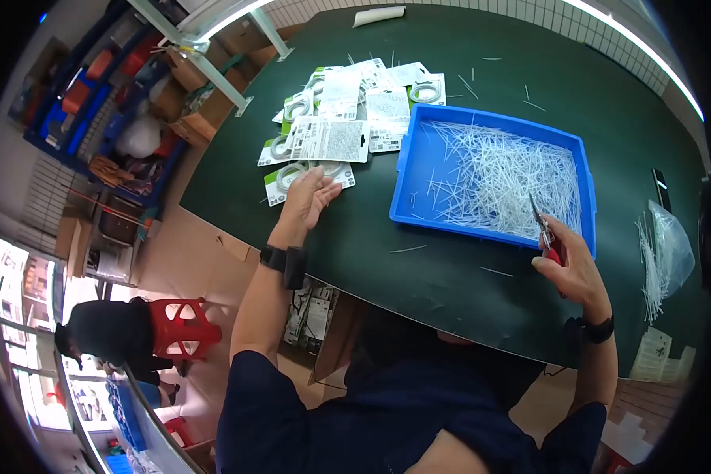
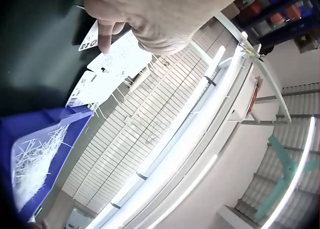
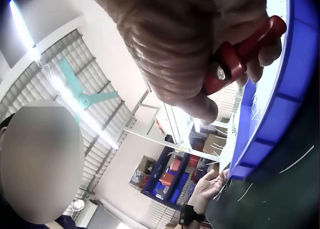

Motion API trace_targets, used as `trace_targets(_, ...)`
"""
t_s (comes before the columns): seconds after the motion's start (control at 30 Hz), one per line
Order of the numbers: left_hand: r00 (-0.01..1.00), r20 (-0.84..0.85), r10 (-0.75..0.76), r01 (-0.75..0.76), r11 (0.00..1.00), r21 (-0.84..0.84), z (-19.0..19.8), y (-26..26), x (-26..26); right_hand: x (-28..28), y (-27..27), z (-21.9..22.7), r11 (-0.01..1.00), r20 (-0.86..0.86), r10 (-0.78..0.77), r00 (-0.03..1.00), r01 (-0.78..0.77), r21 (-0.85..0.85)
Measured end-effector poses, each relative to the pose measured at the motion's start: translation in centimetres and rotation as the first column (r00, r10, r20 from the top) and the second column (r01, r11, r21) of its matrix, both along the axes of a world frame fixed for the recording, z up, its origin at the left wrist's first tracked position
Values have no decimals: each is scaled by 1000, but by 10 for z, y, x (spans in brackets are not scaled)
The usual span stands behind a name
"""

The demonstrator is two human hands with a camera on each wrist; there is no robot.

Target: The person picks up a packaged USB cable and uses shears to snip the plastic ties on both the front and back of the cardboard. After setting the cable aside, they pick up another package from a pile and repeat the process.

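My left hand (image 1: 308,201) (image 2: 155,14) lies palm partly up, fingers loosely bent, at the front edge of a pile of carded packages (image 1: 328,141) with coiled white cable. Whether it touches the lowest card cannot be told. In my right hand (image 1: 578,272) (image 3: 175,49) I grip red-handled pliers (image 1: 555,254) (image 3: 257,38), their metal tips pointing over the blue tray (image 1: 494,234) (image 3: 287,96). Many thin white plastic strips (image 1: 498,178) fill the tray's middle and right side. The left wrist view also shows the tray (image 2: 55,114) and white cards (image 2: 122,54).
Loose strips (image 1: 408,250) are scattered on the dark green table (image 1: 450,292). Farther right are a clear bag (image 1: 678,249), a bundle of strips (image 1: 652,276) and a black object (image 1: 660,189). A white roll (image 1: 379,15) lies at the back. A person (image 1: 107,336) sits beyond the table's left side.
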State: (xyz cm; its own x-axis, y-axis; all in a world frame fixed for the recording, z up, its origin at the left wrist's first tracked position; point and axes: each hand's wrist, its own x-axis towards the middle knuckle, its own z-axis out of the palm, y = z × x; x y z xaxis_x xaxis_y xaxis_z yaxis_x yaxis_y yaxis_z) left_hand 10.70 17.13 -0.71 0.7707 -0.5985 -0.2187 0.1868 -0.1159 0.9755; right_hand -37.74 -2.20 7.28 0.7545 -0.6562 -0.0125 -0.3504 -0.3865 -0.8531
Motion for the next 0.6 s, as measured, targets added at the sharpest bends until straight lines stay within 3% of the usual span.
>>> trace_targets(0.07, 913, -380, 150, -250, 941, -230, -9, -13, 14, 12, -7, -1, 986, -40, 51, 998, -56, -158)
trace_targets(0.2, 904, -410, 123, -182, 977, -107, 13, -30, 7, 38, -19, 2, 995, -12, 15, 1000, -16, -101)
trace_targets(0.37, 872, -473, 126, -174, 983, -57, -11, -49, 60, 44, -24, -25, 978, 80, 72, 994, -55, -199)
trace_targets(0.47, 863, -470, 184, -219, 975, -22, -16, -58, 69, 38, -25, -44, 860, 1, 88, 996, -76, -505)
trace_targets(0.5, 877, -450, 168, -189, 982, -2, -18, -63, 72, 36, -24, -48, 874, 20, 57, 998, -40, -485)
trace_targets(0.6, 874, -428, 229, -242, 970, 24, -20, -67, 83, 36, -18, -57, 759, 61, 126, 990, -57, -648)
